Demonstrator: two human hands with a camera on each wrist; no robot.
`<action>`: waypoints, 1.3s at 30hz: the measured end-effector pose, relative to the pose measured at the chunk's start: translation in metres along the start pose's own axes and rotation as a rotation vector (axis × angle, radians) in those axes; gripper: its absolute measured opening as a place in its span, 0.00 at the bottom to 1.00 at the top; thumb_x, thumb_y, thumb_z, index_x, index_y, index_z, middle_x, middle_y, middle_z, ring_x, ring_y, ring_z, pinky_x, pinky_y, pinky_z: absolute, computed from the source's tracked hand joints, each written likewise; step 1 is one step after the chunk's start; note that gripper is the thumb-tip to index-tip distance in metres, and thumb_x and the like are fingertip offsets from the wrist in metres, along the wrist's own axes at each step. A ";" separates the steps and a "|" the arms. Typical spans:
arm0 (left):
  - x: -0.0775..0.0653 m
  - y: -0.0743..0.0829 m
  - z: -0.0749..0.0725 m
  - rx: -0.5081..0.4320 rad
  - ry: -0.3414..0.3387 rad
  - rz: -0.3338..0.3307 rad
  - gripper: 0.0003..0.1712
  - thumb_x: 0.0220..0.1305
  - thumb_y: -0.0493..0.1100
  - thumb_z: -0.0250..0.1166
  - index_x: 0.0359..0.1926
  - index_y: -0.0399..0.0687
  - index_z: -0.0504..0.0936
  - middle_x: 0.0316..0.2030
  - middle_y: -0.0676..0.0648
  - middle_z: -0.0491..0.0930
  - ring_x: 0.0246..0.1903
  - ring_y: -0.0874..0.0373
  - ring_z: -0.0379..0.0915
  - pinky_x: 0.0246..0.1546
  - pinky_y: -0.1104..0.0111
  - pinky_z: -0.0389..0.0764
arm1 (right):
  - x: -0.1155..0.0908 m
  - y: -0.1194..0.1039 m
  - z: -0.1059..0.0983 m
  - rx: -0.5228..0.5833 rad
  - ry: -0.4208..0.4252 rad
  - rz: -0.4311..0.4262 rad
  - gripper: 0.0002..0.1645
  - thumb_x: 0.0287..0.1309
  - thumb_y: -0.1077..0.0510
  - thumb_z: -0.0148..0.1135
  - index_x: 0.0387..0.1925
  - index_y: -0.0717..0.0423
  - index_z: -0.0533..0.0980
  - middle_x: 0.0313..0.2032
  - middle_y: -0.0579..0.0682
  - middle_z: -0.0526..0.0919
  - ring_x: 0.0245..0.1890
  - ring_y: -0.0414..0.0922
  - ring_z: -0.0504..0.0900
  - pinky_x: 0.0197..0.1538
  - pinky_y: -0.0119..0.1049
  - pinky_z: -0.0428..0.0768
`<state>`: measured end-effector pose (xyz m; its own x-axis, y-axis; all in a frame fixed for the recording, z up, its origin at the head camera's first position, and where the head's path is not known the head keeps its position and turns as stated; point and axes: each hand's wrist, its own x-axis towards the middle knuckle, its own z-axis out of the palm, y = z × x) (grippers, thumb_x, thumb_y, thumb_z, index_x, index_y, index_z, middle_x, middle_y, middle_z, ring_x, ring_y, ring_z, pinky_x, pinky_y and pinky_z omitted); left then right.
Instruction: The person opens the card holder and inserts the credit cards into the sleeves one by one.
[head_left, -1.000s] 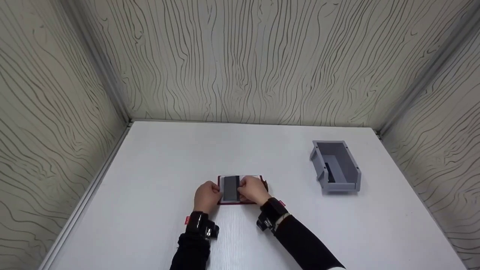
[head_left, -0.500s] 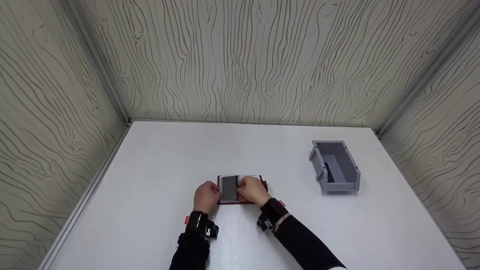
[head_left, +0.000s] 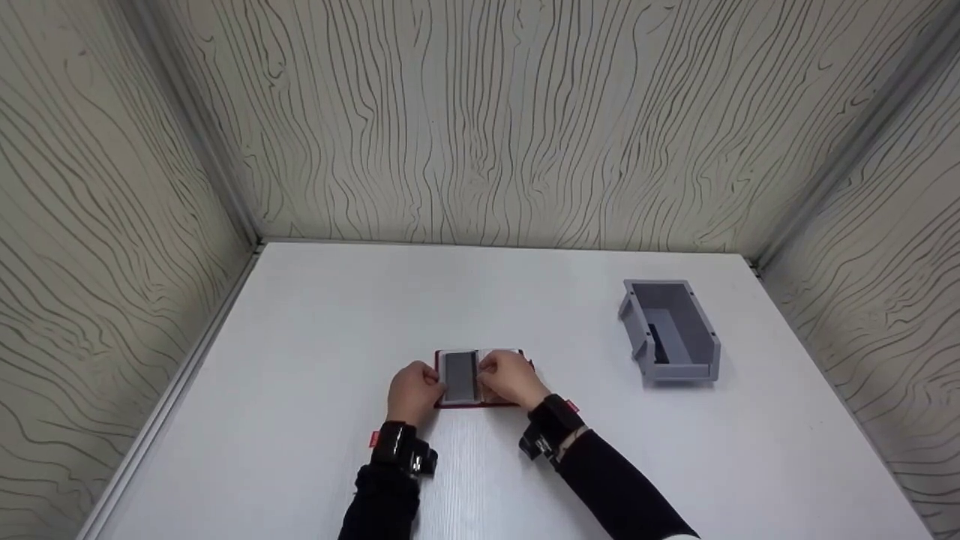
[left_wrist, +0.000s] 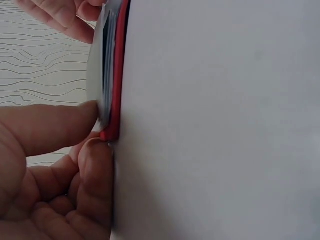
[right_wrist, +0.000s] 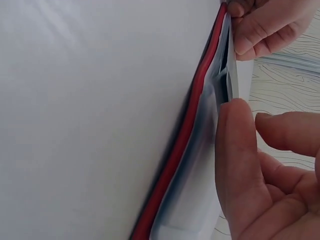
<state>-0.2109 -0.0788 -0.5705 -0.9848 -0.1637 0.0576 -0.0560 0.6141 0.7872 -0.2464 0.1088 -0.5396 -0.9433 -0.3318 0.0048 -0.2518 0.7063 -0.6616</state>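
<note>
A small red card holder (head_left: 459, 406) lies spread on the white table, with clear plastic sleeves inside. A dark grey card (head_left: 460, 377) lies in its left half. My left hand (head_left: 412, 394) pinches the holder's left edge; in the left wrist view the thumb (left_wrist: 75, 122) presses on the sleeves beside the red cover (left_wrist: 119, 75), curled fingers below. My right hand (head_left: 514, 377) is over the right half, fingertips at the card's right edge. The right wrist view shows one straight finger (right_wrist: 237, 145) touching that edge, with a gap to the other fingertip.
A grey plastic bin (head_left: 679, 373) stands at the right of the table, with a flat black object (head_left: 659, 345) inside. Wood-grain patterned panels (head_left: 480, 127) enclose the table at the back and sides.
The grey card has shifted slightly left in the holder. My right hand has moved a little to the right and its fingers have loosened from the card. My left hand has stayed put.
</note>
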 end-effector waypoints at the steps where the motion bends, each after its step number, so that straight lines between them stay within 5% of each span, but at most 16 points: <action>1: 0.000 0.000 0.000 -0.001 -0.002 0.001 0.08 0.50 0.34 0.71 0.31 0.38 0.80 0.24 0.49 0.77 0.26 0.55 0.72 0.31 0.61 0.75 | 0.000 0.000 -0.001 0.013 0.000 0.007 0.10 0.56 0.63 0.63 0.38 0.65 0.82 0.29 0.52 0.84 0.30 0.46 0.84 0.42 0.43 0.80; 9: -0.001 0.000 0.000 -0.001 0.012 0.028 0.08 0.49 0.33 0.72 0.30 0.38 0.80 0.24 0.49 0.78 0.26 0.55 0.73 0.32 0.61 0.75 | 0.002 0.003 -0.012 0.099 0.017 0.063 0.07 0.60 0.65 0.60 0.39 0.65 0.80 0.26 0.49 0.81 0.22 0.42 0.82 0.27 0.34 0.79; 17: -0.001 -0.001 -0.001 0.018 0.018 0.049 0.07 0.50 0.32 0.71 0.31 0.37 0.80 0.25 0.48 0.78 0.27 0.55 0.74 0.32 0.61 0.75 | 0.005 0.005 -0.022 -0.065 0.122 -0.016 0.07 0.61 0.64 0.61 0.39 0.63 0.80 0.29 0.51 0.83 0.29 0.45 0.79 0.37 0.41 0.79; 39: 0.001 -0.002 0.000 0.002 0.009 0.028 0.07 0.50 0.33 0.71 0.30 0.38 0.80 0.24 0.49 0.77 0.26 0.56 0.72 0.31 0.62 0.75 | 0.003 0.017 -0.020 -0.190 0.123 -0.002 0.11 0.63 0.62 0.61 0.45 0.65 0.81 0.40 0.57 0.85 0.42 0.53 0.83 0.48 0.48 0.79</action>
<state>-0.2119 -0.0799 -0.5724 -0.9845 -0.1534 0.0855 -0.0286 0.6201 0.7840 -0.2576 0.1322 -0.5357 -0.9592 -0.2626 0.1047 -0.2786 0.8147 -0.5086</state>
